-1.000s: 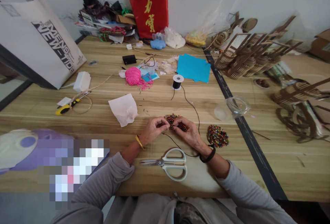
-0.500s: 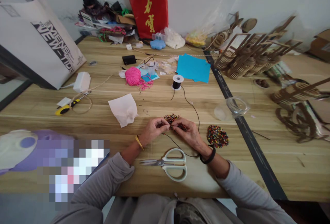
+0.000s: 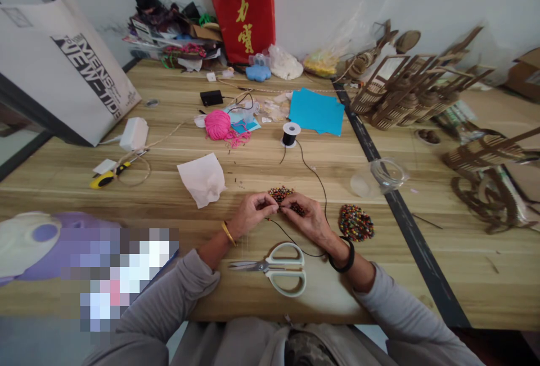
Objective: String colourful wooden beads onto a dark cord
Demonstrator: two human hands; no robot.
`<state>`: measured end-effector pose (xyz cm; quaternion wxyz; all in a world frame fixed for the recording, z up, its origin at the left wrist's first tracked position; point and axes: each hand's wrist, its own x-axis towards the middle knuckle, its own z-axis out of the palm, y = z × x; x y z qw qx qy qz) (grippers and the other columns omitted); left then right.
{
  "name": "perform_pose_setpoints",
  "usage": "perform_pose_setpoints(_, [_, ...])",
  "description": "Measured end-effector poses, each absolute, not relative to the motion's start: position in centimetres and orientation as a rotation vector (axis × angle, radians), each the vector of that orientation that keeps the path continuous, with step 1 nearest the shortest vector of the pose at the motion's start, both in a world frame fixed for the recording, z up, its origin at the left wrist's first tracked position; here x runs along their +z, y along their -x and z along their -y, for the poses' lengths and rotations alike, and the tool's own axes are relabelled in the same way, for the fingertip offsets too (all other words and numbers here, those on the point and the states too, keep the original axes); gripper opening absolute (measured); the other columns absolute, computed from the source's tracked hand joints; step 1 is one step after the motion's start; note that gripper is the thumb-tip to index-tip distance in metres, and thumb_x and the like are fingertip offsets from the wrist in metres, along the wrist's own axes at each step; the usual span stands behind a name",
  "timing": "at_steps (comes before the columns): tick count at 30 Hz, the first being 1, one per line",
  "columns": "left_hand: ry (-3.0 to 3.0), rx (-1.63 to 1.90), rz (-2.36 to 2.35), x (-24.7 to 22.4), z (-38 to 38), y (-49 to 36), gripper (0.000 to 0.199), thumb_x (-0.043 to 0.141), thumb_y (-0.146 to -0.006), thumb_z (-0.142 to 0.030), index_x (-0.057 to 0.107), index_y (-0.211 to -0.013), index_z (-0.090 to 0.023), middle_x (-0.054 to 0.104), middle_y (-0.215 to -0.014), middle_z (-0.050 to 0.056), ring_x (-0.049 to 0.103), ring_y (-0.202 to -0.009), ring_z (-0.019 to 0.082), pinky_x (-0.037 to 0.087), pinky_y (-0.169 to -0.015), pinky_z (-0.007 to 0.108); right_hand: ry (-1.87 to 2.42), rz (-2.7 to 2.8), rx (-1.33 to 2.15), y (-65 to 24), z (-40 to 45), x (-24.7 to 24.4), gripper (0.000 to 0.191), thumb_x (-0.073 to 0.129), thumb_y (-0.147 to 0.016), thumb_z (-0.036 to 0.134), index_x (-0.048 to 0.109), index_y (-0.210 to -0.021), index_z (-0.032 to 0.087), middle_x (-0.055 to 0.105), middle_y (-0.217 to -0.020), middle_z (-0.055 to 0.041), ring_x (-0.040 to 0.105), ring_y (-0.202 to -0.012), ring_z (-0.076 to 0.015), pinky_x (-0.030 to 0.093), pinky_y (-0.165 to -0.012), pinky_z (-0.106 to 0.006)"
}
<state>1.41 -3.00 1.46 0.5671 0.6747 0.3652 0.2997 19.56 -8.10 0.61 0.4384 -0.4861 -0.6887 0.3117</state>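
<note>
My left hand (image 3: pixel 253 214) and my right hand (image 3: pixel 307 218) meet fingertip to fingertip in front of a pile of small coloured beads (image 3: pixel 280 192). Both are pinched closed; what lies between the fingertips is too small to make out. A thin black cord (image 3: pixel 288 236) hangs below the fingers and curves under my right hand; its other part runs up to a spool of black cord (image 3: pixel 289 135). Coiled strands of multicoloured beads (image 3: pixel 356 222) lie right of my right wrist. White-handled scissors (image 3: pixel 286 269) rest below my hands, blades pointing left.
Left are a white tissue (image 3: pixel 203 180), a yellow-black tool (image 3: pixel 110 176) and a blurred-out bright object. Pink yarn (image 3: pixel 217 125) and blue sheets (image 3: pixel 316 111) lie farther back. Clear round containers (image 3: pixel 387 175) and woven baskets (image 3: pixel 405 96) stand right. A large white bag (image 3: pixel 63 57) leans at the left.
</note>
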Motion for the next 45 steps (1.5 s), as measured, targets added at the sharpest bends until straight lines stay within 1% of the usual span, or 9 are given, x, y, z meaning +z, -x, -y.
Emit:
perform_pose_setpoints(6, [-1.606, 0.679, -0.855, 1.5, 3.0, -1.5, 0.016, 0.062, -0.076, -0.027, 0.062, -0.073, -0.011, 0.061, -0.068, 0.001, 0.051, -0.063, 0.01, 0.039, -0.061, 0.022, 1.182, 1.744, 0.743, -19.4, 8.1, 0.9, 0.007, 0.058, -0.085, 0.024, 0.063, -0.088, 0.019, 0.065, -0.082, -0.004, 0.06, -0.077, -0.016, 0.048, -0.071, -0.029])
perform_pose_setpoints(17, [-1.6, 0.622, -0.818, 1.6, 3.3, -1.5, 0.017, 0.063, -0.076, -0.027, 0.062, -0.072, -0.011, 0.06, -0.066, 0.001, 0.051, -0.062, 0.01, 0.039, -0.06, 0.021, 1.162, 1.917, 0.562, -19.0, 8.4, 1.6, 0.009, 0.053, -0.087, 0.023, 0.056, -0.079, 0.019, 0.058, -0.07, -0.0025, 0.051, -0.063, -0.0131, 0.041, -0.06, -0.026])
perform_pose_setpoints(24, [-1.74, 0.622, -0.838, 1.2, 3.7, -1.5, 0.014, 0.06, -0.08, -0.025, 0.064, -0.077, -0.012, 0.063, -0.072, 0.003, 0.055, -0.067, 0.012, 0.043, -0.065, 0.023, 1.156, 1.964, 0.531, -19.0, 8.4, 1.5, 0.009, 0.051, -0.085, 0.023, 0.052, -0.077, 0.02, 0.053, -0.066, -0.0005, 0.048, -0.058, -0.0123, 0.038, -0.055, -0.025])
perform_pose_setpoints(26, [-1.825, 0.678, -0.864, 1.6, 4.0, -1.5, 0.012, 0.058, -0.081, -0.023, 0.064, -0.079, -0.013, 0.064, -0.077, 0.004, 0.058, -0.074, 0.014, 0.045, -0.07, 0.025, 1.158, 1.958, 0.521, -19.2, 8.4, 1.4, 0.006, 0.05, -0.084, 0.021, 0.052, -0.078, 0.02, 0.053, -0.066, -0.0002, 0.047, -0.057, -0.012, 0.038, -0.055, -0.024])
perform_pose_setpoints(29, [-1.991, 0.778, -0.948, 2.7, 4.5, -1.2, 0.01, 0.055, -0.083, -0.02, 0.064, -0.084, -0.014, 0.063, -0.09, 0.007, 0.058, -0.091, 0.018, 0.046, -0.085, 0.03, 1.168, 1.949, 0.506, -19.4, 8.4, 1.1, 0.005, 0.05, -0.081, 0.016, 0.051, -0.079, 0.02, 0.052, -0.066, 0.0003, 0.047, -0.058, -0.0122, 0.038, -0.055, -0.024])
perform_pose_setpoints(32, [-2.225, 0.785, -1.096, 3.7, 4.7, 0.2, 0.016, 0.053, -0.084, -0.019, 0.064, -0.096, -0.015, 0.059, -0.107, 0.01, 0.053, -0.107, 0.02, 0.042, -0.097, 0.036, 1.164, 1.946, 0.498, -19.6, 8.3, 0.7, 0.007, 0.05, -0.078, 0.013, 0.05, -0.078, 0.02, 0.052, -0.067, 0.0003, 0.047, -0.06, -0.0123, 0.038, -0.056, -0.024])
perform_pose_setpoints(35, [-2.483, 0.639, -1.349, 4.0, 4.7, 2.3, 0.025, 0.052, -0.085, -0.021, 0.062, -0.107, -0.016, 0.051, -0.125, 0.013, 0.045, -0.12, 0.027, 0.035, -0.105, 0.045, 1.153, 1.947, 0.512, -19.6, 8.4, 0.5, 0.008, 0.05, -0.078, 0.012, 0.05, -0.078, 0.02, 0.052, -0.068, 0.0003, 0.047, -0.06, -0.012, 0.037, -0.056, -0.023])
perform_pose_setpoints(40, [-2.599, 0.371, -1.678, 3.2, 4.8, 5.6, 0.042, 0.052, -0.086, -0.03, 0.052, -0.126, -0.016, 0.031, -0.147, 0.017, 0.032, -0.133, 0.036, 0.033, -0.104, 0.052, 1.153, 1.956, 0.509, -19.5, 8.4, 0.6, 0.008, 0.05, -0.078, 0.011, 0.051, -0.078, 0.02, 0.052, -0.067, 0.0006, 0.047, -0.059, -0.0116, 0.038, -0.055, -0.023])
perform_pose_setpoints(45, [-2.537, 0.226, -1.84, 2.1, 5.0, 6.9, 0.049, 0.052, -0.087, -0.035, 0.047, -0.133, -0.02, 0.025, -0.151, 0.017, 0.022, -0.137, 0.042, 0.03, -0.103, 0.059, 1.151, 1.972, 0.511, -19.5, 8.5, 0.6, 0.008, 0.049, -0.079, 0.013, 0.051, -0.078, 0.02, 0.052, -0.067, 0.0002, 0.048, -0.061, -0.0125, 0.038, -0.057, -0.025])
